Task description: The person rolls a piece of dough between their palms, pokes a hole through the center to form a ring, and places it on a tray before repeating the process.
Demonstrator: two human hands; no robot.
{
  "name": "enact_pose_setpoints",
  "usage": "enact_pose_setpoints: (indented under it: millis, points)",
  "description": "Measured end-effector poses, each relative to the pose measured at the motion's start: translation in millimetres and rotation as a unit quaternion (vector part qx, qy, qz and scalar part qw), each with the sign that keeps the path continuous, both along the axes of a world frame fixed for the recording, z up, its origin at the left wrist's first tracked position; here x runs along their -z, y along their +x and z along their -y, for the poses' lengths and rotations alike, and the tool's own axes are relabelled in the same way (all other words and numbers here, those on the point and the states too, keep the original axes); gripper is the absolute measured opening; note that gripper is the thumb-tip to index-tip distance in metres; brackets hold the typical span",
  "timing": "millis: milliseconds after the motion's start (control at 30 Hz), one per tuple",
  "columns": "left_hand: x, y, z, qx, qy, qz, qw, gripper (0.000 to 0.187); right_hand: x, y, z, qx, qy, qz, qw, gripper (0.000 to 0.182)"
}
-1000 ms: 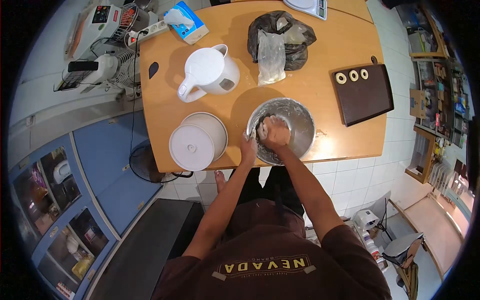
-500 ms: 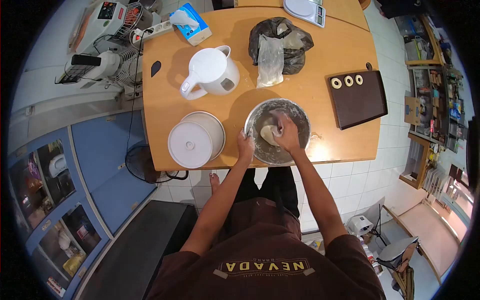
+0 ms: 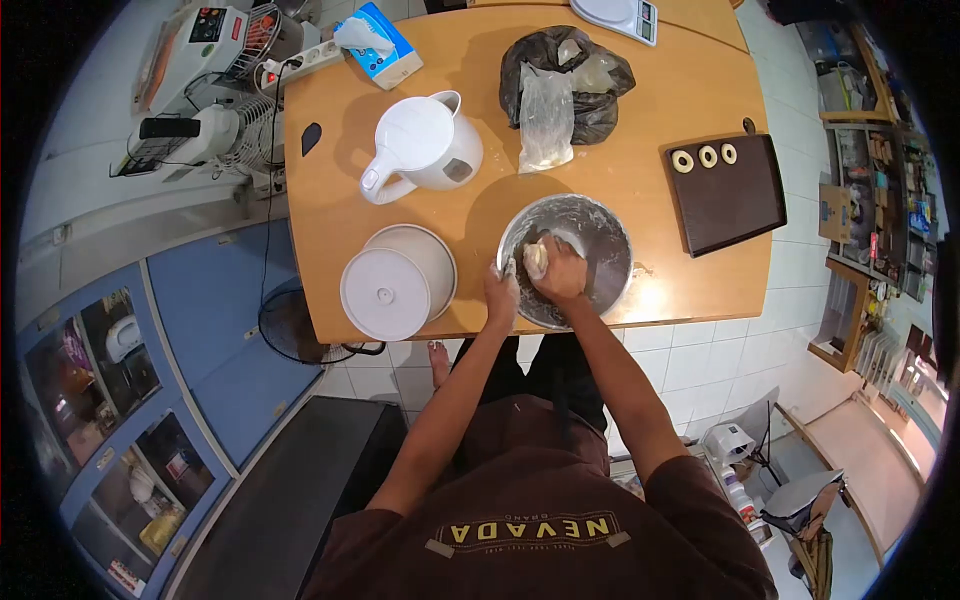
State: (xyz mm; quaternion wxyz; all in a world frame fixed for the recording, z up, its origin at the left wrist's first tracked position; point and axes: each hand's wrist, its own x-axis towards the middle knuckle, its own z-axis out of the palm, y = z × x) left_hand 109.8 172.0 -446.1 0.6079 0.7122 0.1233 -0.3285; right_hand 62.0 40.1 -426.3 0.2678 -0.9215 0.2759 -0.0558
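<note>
A metal mixing bowl [image 3: 607, 290] stands at the front edge of the table, its inner wall smeared with flour and dough. My left hand [image 3: 502, 296] grips the bowl's left rim, thumb on the inner side. Inside the bowl, my right hand [image 3: 562, 272] presses closed on a lump of pale dough [image 3: 537, 260], which shows at the left of the fingers. Part of the dough is hidden beneath that hand.
Left of the bowl are a white lidded tub [image 3: 388, 295] and a white jug [image 3: 425, 145]. Behind it lies a black plastic bag [image 3: 598, 118] with a clear bag [image 3: 546, 115]. Three dough rings [image 3: 708, 156] sit on a dark tray [image 3: 735, 205] at right. A scale [image 3: 615, 14] and tissue box [image 3: 385, 55] are farther back.
My right hand has shifted left and down over the dough, which is now squeezed at the bowl's left side. My left hand still grips the rim. The whole view has shifted slightly.
</note>
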Motion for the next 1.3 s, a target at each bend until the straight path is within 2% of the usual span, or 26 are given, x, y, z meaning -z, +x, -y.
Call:
enact_pose_setpoints:
  millis: [33,133,200,300,400,500,600,633,733,833,933,1033,1133,1233,1300]
  points:
    - [3,-1,-1,0.002,0.0,0.004,1.0,0.018,1,6,4,0.014,0.007,-0.008,1.0,0.038]
    - [6,-4,1,-0.002,0.012,0.038,0.999,0.04,2,23,9,0.102,0.007,-0.068,0.992,0.035]
    - [4,-1,1,0.016,0.017,0.036,0.999,0.04,-1,33,11,0.167,0.005,-0.129,0.978,0.035]
    - [-2,1,3,0.027,0.035,0.055,0.998,0.04,-4,37,13,0.233,0.045,-0.136,0.962,0.041]
    - [-7,8,7,0.036,0.043,0.042,0.998,0.039,-2,30,26,0.355,0.239,0.04,0.903,0.039]
    - [-18,9,9,0.01,0.029,-0.02,0.999,0.038,-17,6,35,0.27,0.272,0.081,0.92,0.035]
    - [-26,12,13,-0.016,0.008,-0.035,0.999,0.038,5,-18,40,0.129,0.258,0.192,0.938,0.043]
    - [-21,11,13,-0.021,0.001,-0.03,0.999,0.038,-18,-23,44,0.12,0.329,0.097,0.931,0.057]
    - [-6,9,8,-0.035,-0.065,-0.054,0.996,0.039,-56,-21,47,0.033,0.319,0.099,0.942,0.071]
    - [-2,10,10,-0.021,-0.036,-0.017,0.999,0.037,-55,-22,46,-0.11,0.12,-0.038,0.986,0.079]
    - [-20,11,13,-0.028,-0.027,-0.045,0.998,0.032,-45,-14,22,-0.079,0.025,-0.043,0.996,0.073]
    - [-28,12,17,-0.035,-0.049,-0.026,0.998,0.026,-49,-2,1,0.006,0.127,-0.085,0.988,0.06]
    - [-31,12,15,-0.002,0.01,-0.011,1.0,0.024,-30,1,-5,0.01,0.09,0.002,0.996,0.04]
    - [-24,8,12,0.008,0.039,-0.002,0.999,0.027,-9,13,-10,-0.027,-0.034,0.05,0.998,0.024]
    - [-16,8,9,0.003,0.021,0.039,0.999,0.028,0,25,-12,0.007,-0.034,0.017,0.999,0.02]
